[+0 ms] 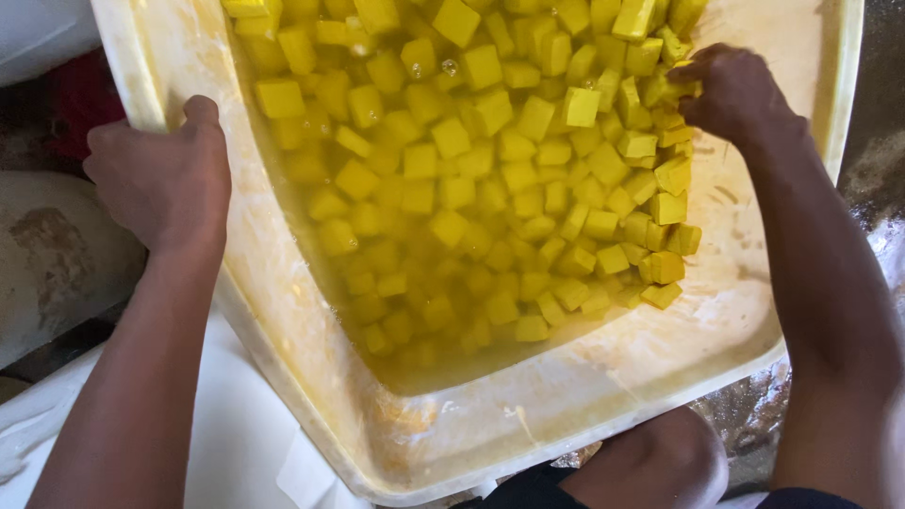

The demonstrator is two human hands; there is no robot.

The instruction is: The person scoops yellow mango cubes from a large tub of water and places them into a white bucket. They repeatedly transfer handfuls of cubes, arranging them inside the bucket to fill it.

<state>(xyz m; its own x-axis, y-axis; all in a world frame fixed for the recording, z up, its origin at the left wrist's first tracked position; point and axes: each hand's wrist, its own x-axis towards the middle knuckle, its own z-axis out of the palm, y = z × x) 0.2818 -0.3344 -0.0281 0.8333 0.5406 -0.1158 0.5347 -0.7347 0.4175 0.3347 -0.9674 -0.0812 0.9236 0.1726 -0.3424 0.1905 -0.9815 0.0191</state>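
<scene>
We see a large cream-coloured plastic tub (603,377), tilted, with cloudy yellow water (311,226) pooled toward its left side. Bright yellow cubes (528,160) fill it, some submerged, some heaped dry at the right. Our left hand (165,174) has its grip curled around the tub's left rim. Our right hand (735,94) reaches into the heap, fingers pressed together around a few cubes. A bare knee (660,462) sits just below the tub.

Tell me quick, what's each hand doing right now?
Left hand: closed, gripping the tub's rim.
Right hand: curled among the yellow cubes; whether it holds any cannot be told.
</scene>
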